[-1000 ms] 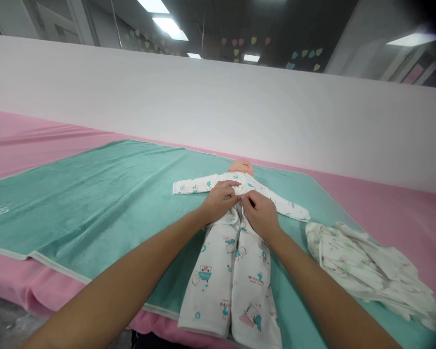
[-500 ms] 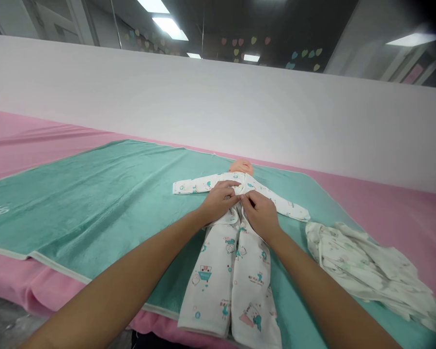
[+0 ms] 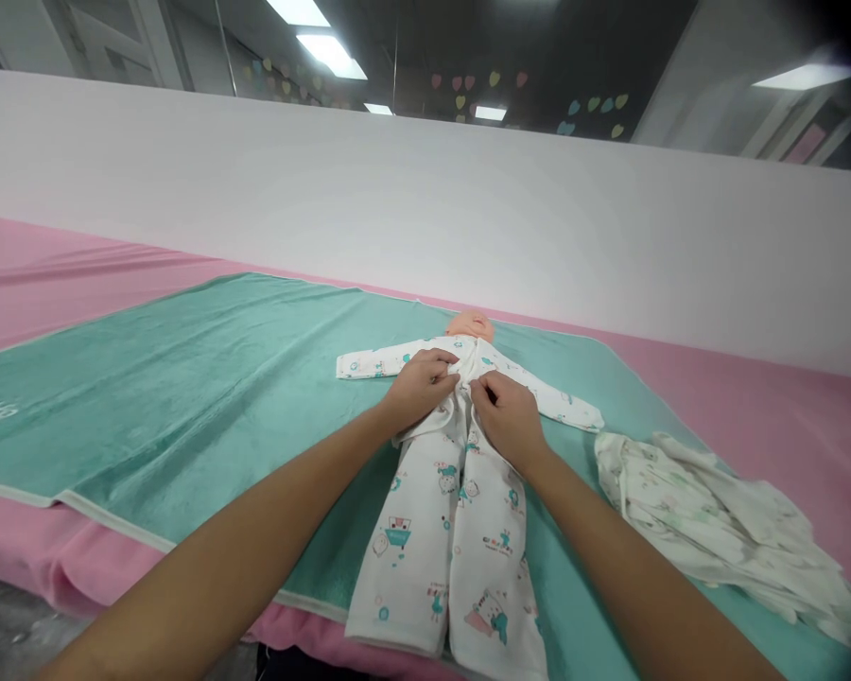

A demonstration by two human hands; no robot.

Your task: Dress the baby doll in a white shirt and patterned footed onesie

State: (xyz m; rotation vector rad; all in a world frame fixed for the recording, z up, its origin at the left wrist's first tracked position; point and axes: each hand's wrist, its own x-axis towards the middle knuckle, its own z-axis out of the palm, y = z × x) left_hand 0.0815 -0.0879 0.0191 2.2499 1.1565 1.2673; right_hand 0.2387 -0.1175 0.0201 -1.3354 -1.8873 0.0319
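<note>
A baby doll (image 3: 471, 324) lies on its back, dressed in a white printed baby jacket (image 3: 567, 405) with both sleeves spread wide. White printed baby trousers (image 3: 415, 530) stretch from its waist toward me. At the doll's belly, my left hand (image 3: 425, 386) has its fingers closed on the jacket's front edge. Facing it, my right hand (image 3: 507, 411) pinches the other side of the jacket front, thumb against forefinger. Cloth is gathered in folds between the two hands. Any fastener there is too small to make out.
A crumpled white printed cloth (image 3: 723, 530) lies to the right. Beneath everything spreads a green towel (image 3: 205, 378) over a pink cover (image 3: 78, 274). Behind stands a white wall (image 3: 397, 199) with a mirror or glass panel above it.
My left hand has shifted slightly left, widening the gap between my hands and baring more folded cloth. My right hand stays nearly in place.
</note>
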